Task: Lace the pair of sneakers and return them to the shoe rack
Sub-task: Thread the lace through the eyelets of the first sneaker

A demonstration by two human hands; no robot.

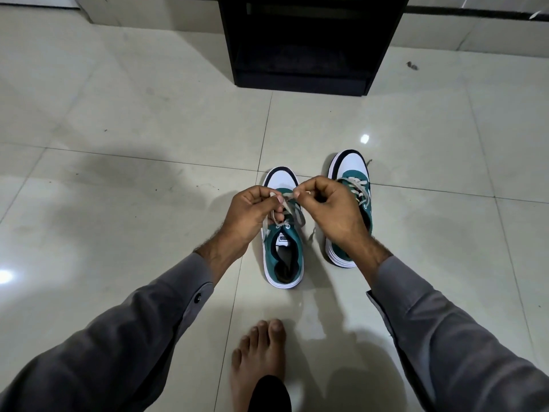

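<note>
Two green and white sneakers stand side by side on the tiled floor, toes pointing away from me. Over the left sneaker (283, 257), my left hand (248, 214) pinches one end of its grey-white lace (285, 211). My right hand (331, 208) pinches the other end of the same lace. Both ends are held just above the shoe's tongue. The right sneaker (352, 173) sits a little farther away with its lace crossed through the eyelets. My right hand and wrist hide that shoe's heel half.
A black open shoe rack (300, 55) stands on the floor straight ahead, beyond the sneakers. My bare foot (260, 355) rests on the tiles near the bottom of the view. Glossy pale tiles (118, 144) surround everything. A small dark speck (412, 65) lies right of the rack.
</note>
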